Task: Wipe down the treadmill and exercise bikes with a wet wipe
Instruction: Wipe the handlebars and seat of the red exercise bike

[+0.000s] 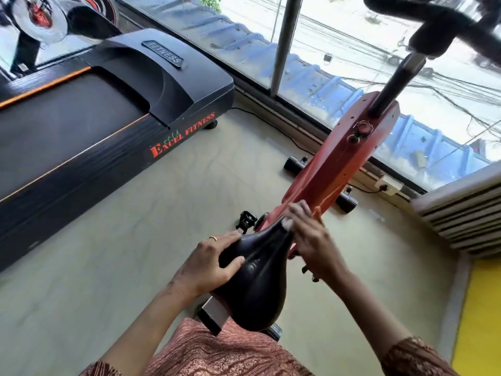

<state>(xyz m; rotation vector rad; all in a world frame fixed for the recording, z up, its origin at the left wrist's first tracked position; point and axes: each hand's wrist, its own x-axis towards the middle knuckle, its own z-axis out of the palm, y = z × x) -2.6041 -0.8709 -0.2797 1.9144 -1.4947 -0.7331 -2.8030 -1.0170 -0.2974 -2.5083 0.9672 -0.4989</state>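
An orange exercise bike (349, 158) stands in front of me, its black saddle (257, 278) pointing away. My left hand (208, 259) grips the saddle's left side, thumb across the top. My right hand (311, 237) presses a white wet wipe (288, 223) against the saddle's narrow nose, fingers folded over it; most of the wipe is hidden under the fingers. The black handlebar (433, 20) is at the top right. A black treadmill (89, 126) with red lettering lies to the left.
A large window (339, 58) with a metal post runs behind the bike. A power socket and cable (389, 185) sit on the floor by the window. Stacked mats (461, 213) lie at the right. Beige floor (189, 185) separates treadmill and bike.
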